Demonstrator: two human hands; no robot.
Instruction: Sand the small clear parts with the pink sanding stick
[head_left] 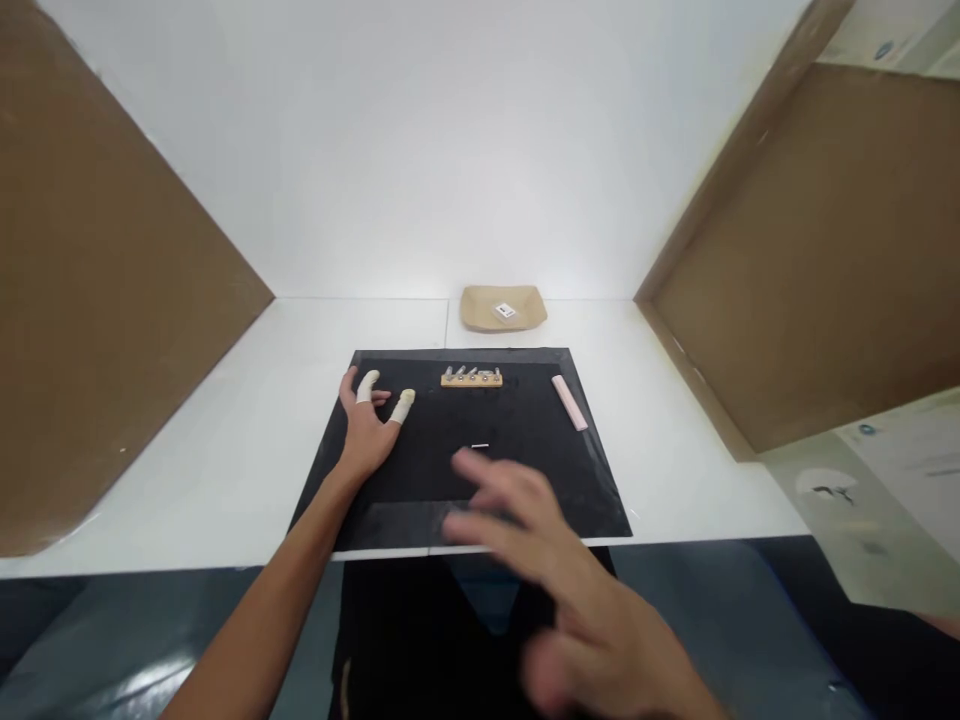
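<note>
My left hand (pixel 370 430) rests at the left side of a black mat (pixel 420 470), fingers spread, holding nothing. Two of its fingers wear cream finger cots (pixel 403 406). Close to the camera, my right hand (pixel 540 550) is raised over the mat's front edge, blurred by motion. Its fingers look apart and nothing shows in them. Just beyond its fingertips lies a small thin silvery pin (pixel 480 445). Farther back on the mat stands a small yellowish strip holder (pixel 472 381) with several small metal bits, some tilted. A pale pink bar (pixel 570 403) lies at the mat's right.
Behind the mat, a tan cardboard tray (pixel 471 312) on the white table (pixel 225 430) holds a small clear packet (pixel 505 311) with a label. Brown panels stand at left (pixel 112 280) and right (pixel 840 240), and a white wall (pixel 450 150) closes the back.
</note>
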